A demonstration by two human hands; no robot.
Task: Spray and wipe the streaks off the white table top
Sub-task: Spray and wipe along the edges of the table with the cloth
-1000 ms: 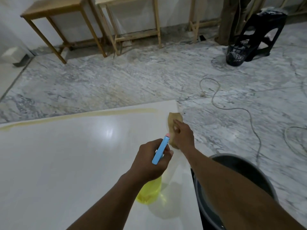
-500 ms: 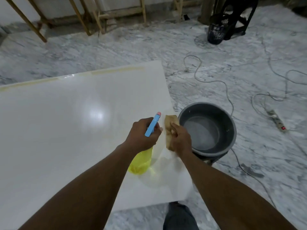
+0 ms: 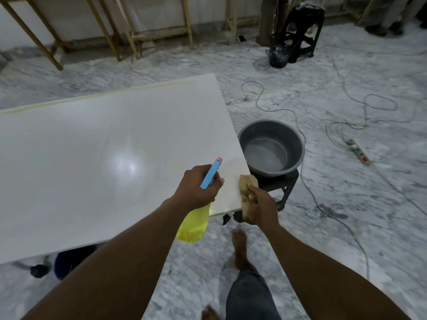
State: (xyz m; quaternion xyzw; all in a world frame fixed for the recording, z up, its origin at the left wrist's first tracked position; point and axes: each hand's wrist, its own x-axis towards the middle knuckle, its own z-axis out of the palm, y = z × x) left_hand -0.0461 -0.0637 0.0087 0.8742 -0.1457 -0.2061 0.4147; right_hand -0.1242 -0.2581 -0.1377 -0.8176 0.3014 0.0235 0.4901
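Spray bottle (image 3: 193, 224) sits over the near right corner of the white table top (image 3: 92, 158). Its long axis is tilted: the blue head with the pink tip points up and away toward the far right, and the yellow body hangs back toward the person, past the near edge. The left hand (image 3: 198, 187) is wrapped round the neck just under the blue head, arm stretched out straight across the near edge.

The right hand (image 3: 260, 206) has its fingers curled over a tan cloth (image 3: 247, 184), knuckles up, right at the table's right edge by that same corner. The cloth runs lengthwise along the edge; can't really tell how much of it is actually on the top. The two hands are close but not touching.

The top is glossy with a light glare in the middle, and a yellowish streak (image 3: 138, 88) runs along the far edge. Just off the right edge there's a grey basin (image 3: 272, 170) with water, sitting on a low dark stool (image 3: 285, 183). The floor is grey marble (image 3: 323, 204) with cables (image 3: 360, 105) and a power strip (image 3: 358, 151) lying about, wooden frames (image 3: 104, 28) against the far wall, and a bare foot (image 3: 240, 248) below.
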